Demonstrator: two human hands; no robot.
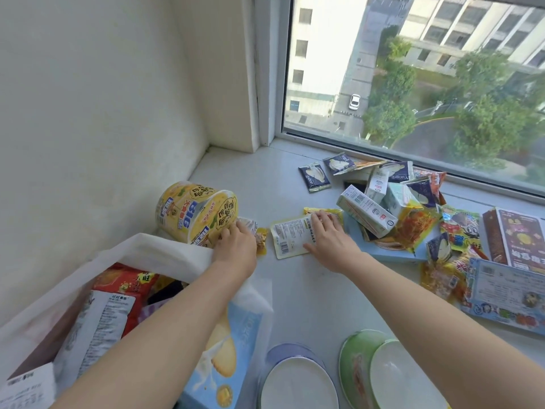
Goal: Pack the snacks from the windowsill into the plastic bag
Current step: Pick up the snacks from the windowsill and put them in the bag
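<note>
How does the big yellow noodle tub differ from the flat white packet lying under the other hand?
The yellow noodle tub is bulky, round and tipped on its side; the flat white packet is thin, rectangular and lies flat. The left hand touches the tub's lid, while the right hand presses on the packet. Both rest on the white windowsill.

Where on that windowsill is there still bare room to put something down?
Free: the back corner between the wall, the yellow noodle tub and the dark blue packet; also the strip between the forearms, from the white pouch to the bowls. Crowded: the snack pile on the right under the window.
</note>
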